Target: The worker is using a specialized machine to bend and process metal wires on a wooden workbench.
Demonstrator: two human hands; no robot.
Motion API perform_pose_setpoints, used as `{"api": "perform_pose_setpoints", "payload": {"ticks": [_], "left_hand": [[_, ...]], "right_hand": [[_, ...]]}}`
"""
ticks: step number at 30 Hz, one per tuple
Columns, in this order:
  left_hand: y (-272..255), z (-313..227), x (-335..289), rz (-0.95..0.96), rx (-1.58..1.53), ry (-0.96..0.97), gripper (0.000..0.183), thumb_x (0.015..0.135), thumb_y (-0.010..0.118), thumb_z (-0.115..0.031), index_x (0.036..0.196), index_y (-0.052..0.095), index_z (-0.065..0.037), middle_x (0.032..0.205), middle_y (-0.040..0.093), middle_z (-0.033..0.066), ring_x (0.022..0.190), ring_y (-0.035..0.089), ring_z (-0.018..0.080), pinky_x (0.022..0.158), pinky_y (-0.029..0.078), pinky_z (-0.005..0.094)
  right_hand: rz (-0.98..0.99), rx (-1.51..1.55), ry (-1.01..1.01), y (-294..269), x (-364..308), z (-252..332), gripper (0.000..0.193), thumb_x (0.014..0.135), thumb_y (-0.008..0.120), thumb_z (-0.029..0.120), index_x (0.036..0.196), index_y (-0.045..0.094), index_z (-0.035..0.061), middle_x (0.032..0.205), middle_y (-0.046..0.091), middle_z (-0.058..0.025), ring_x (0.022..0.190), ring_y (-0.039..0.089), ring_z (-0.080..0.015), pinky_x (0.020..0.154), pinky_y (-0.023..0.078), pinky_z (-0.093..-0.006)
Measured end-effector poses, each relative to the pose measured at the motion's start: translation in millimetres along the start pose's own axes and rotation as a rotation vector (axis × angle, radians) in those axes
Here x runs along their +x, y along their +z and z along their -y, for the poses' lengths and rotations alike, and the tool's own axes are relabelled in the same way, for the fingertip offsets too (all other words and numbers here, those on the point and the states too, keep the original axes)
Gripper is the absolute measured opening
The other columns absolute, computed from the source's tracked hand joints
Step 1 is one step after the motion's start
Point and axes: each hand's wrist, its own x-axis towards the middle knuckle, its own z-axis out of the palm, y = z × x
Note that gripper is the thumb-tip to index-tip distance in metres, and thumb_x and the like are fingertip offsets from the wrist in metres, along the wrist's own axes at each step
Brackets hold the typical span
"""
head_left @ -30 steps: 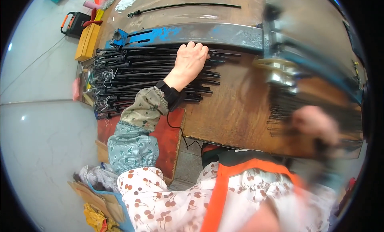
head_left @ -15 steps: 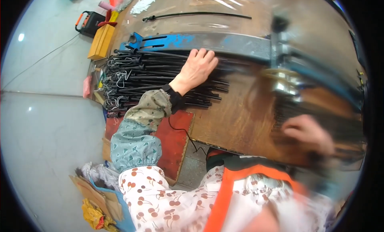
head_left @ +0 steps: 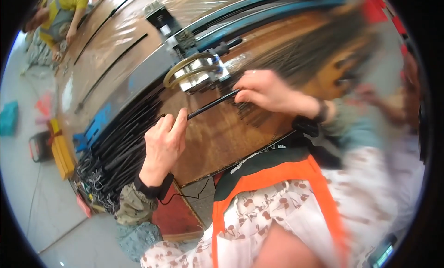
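Note:
A thin black rod (head_left: pixel 213 104) spans between both hands above a brown wooden workbench (head_left: pixel 217 138). My left hand (head_left: pixel 163 145) pinches the rod's left end between thumb and fingers. My right hand (head_left: pixel 268 91) grips the rod's right end, close to a metal fixture with a curved brass-coloured bracket (head_left: pixel 194 71). A large pile of similar black rods with hooked wire ends (head_left: pixel 115 152) lies on the bench to the left of my left hand. The right part of the picture is motion-blurred.
A blue metal rail (head_left: pixel 245 13) runs along the bench behind the fixture. Long black strips (head_left: pixel 108 69) lie on a plastic-covered surface beyond. A yellow box (head_left: pixel 62 150) sits at the left edge. Another person in yellow (head_left: pixel 60 13) works at the far upper left.
The view has swung. My left hand left the rod pile and now holds one rod's end; my right hand came in from the right and grips the other end near the fixture.

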Motion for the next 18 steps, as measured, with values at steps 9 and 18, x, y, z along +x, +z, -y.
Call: {"api": "perform_pose_setpoints", "payload": {"ticks": [9,18], "left_hand": [[-17.0,-30.8,29.4,0.089,-0.237,-0.081,0.023,0.089,0.064,-0.005,0.112,0.063,-0.004,0.074,0.055,0.0134,0.06,0.058,0.0327,0.051,0.044,0.0392],[-29.3,-36.0,63.1,0.038,-0.29,-0.061,0.027,0.091,0.06,-0.003,0.118,0.063,-0.003,0.081,0.061,0.0174,0.064,0.061,0.0349,0.055,0.047,0.0393]], "right_hand": [[-0.276,-0.015,-0.255,-12.4,-10.2,-7.5,0.038,0.09,0.067,0.034,0.112,0.07,0.0038,0.074,0.064,-0.0057,0.068,0.057,-0.0223,0.063,0.049,-0.0332],[-0.414,0.101,-0.219,-29.1,8.9,1.5,0.035,0.083,0.073,0.037,0.099,0.071,0.0065,0.071,0.062,-0.0055,0.069,0.059,-0.0243,0.06,0.049,-0.0346]]}}
